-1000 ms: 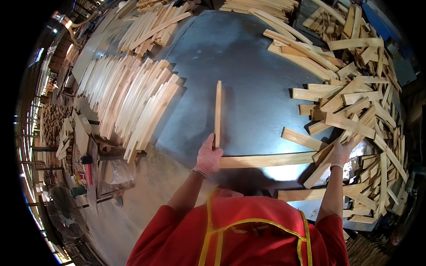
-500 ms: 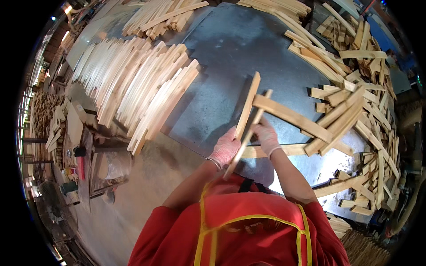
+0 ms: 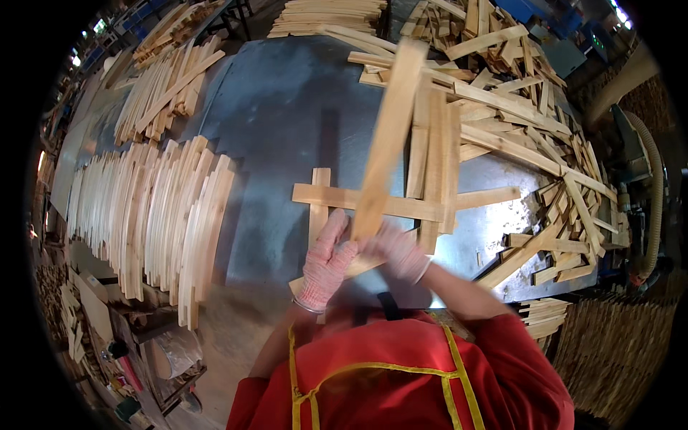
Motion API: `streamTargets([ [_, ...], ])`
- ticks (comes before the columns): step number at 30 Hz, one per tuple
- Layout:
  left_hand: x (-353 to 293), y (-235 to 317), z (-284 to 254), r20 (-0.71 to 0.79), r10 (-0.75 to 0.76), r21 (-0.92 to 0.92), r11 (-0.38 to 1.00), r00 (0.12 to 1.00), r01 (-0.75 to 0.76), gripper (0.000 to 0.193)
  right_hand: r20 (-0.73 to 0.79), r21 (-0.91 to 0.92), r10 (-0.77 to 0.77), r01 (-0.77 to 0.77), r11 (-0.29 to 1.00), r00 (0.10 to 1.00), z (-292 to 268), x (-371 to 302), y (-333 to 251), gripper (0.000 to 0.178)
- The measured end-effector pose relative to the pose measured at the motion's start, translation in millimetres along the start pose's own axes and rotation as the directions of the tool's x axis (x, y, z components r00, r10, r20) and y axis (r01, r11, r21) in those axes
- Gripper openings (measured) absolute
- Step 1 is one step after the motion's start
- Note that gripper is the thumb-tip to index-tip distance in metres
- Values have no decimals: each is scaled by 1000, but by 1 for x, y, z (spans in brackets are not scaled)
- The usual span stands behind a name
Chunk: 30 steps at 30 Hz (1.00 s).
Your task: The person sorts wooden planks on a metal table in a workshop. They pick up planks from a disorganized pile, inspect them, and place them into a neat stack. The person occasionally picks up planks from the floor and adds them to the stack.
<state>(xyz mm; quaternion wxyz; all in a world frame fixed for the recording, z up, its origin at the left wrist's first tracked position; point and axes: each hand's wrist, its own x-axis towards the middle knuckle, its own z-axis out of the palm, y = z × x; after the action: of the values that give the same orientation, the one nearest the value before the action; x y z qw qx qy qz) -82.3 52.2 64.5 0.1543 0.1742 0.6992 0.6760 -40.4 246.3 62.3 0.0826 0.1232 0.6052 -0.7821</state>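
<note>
Your right hand (image 3: pixel 395 251) is low in front of your chest, its forearm angling in from the lower right, the wrist bent inward. It's blurred, but the fingers are closed around the bottom end of the raised strip (image 3: pixel 390 132), which leans a little right at its top and stands out above everything near it. Your left hand (image 3: pixel 325 266) sits just beside it, fingers pointing up and slightly right, the back of the glove facing up. It lies over an upright strip (image 3: pixel 317 226) that shows above and below the glove; whether those fingers are clamped on it, you can't tell from here.

Just beyond your fingertips, a crosswise strip (image 3: pixel 344 198) lies over the upright one and runs right, passing behind the raised piece. A slanting strip (image 3: pixel 362 266) shows below your hands.

Now the edges: the metal table (image 3: pixel 287 122) has its near edge close to your apron (image 3: pixel 387 351). Bare metal stretches ahead and left, up to the row of pale strips (image 3: pixel 154 215). Right of the raised strip it's tighter: a group of lengthwise strips (image 3: pixel 433 158) is near, with a shiny patch of table past it, then the jumbled heap (image 3: pixel 516 156) along the right side.
</note>
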Motion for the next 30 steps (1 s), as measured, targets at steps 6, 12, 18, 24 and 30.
streamTargets([
  [6,54,-1,34,163,-15,920,363,986,-147,76,-471,-178,-591,585,791,655,-254,64,-197,74],
  [12,118,-50,39,361,64,931,-87,930,-355,62,-487,-617,-178,-193,763,855,-236,92,-44,57],
  [18,73,-17,-27,92,-294,993,-48,951,-110,63,-486,-353,37,-235,906,873,-194,97,27,71],
  [24,5,-19,-27,-247,-382,937,141,890,321,88,-374,-862,-143,-286,419,916,-110,64,-11,89],
  [30,-19,-57,-47,-224,-396,711,559,891,427,95,-412,-475,-89,-131,870,907,-76,56,29,112],
])
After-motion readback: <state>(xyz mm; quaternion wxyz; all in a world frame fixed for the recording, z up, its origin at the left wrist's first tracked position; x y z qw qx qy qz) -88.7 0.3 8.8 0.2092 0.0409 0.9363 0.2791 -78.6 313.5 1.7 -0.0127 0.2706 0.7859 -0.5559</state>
